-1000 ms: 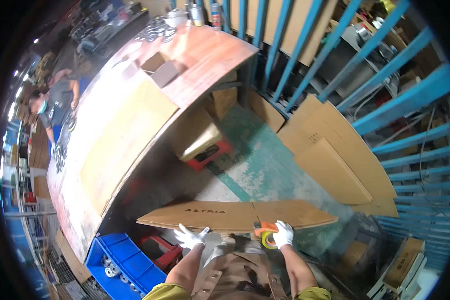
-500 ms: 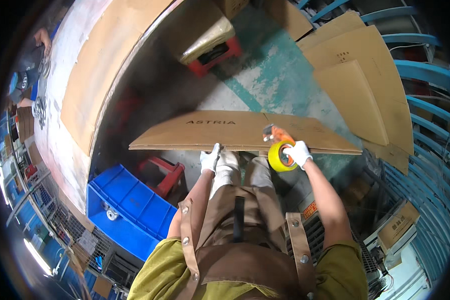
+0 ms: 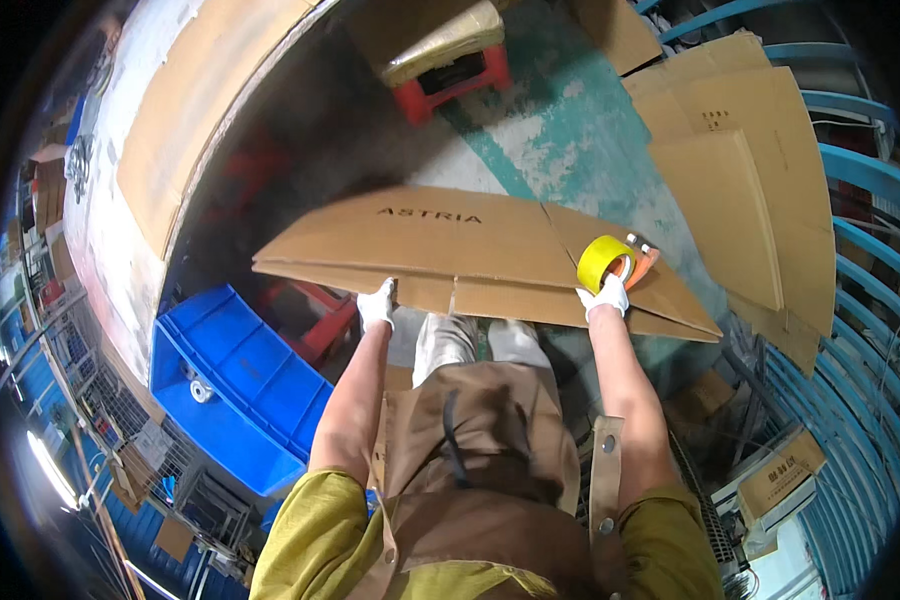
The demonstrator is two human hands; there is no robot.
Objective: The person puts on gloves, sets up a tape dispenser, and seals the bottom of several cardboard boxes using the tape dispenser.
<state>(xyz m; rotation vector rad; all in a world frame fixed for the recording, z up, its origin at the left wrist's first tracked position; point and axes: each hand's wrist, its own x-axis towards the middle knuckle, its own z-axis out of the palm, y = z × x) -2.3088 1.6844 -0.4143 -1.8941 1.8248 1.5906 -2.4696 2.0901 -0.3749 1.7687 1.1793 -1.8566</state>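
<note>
A flattened cardboard box (image 3: 490, 235) with dark print is held out in front of my legs. Its near flaps have come slightly apart along the edge. In a white glove, my left hand (image 3: 377, 304) grips that near edge left of centre, thumb on top. My right hand (image 3: 607, 297), gloved too, is closed on a tape dispenser (image 3: 647, 262) with orange parts and a wide yellow roll of tape (image 3: 602, 262). The dispenser is over the box's right part, and the hand is at the near edge; part of its grip is hidden.
A blue plastic bin (image 3: 245, 375) lies tilted at left, beside a red stool (image 3: 320, 325). Another red stool (image 3: 455, 85) bears a wrapped package ahead. Cardboard sheets (image 3: 740, 190) lean on blue rails (image 3: 875, 175) at right. A large cardboard-topped table (image 3: 205, 110) curves along the left.
The cardboard has tilted and its near flaps have parted. My left hand has slid left along the edge. My right hand has turned the dispenser and moved it up over the box.
</note>
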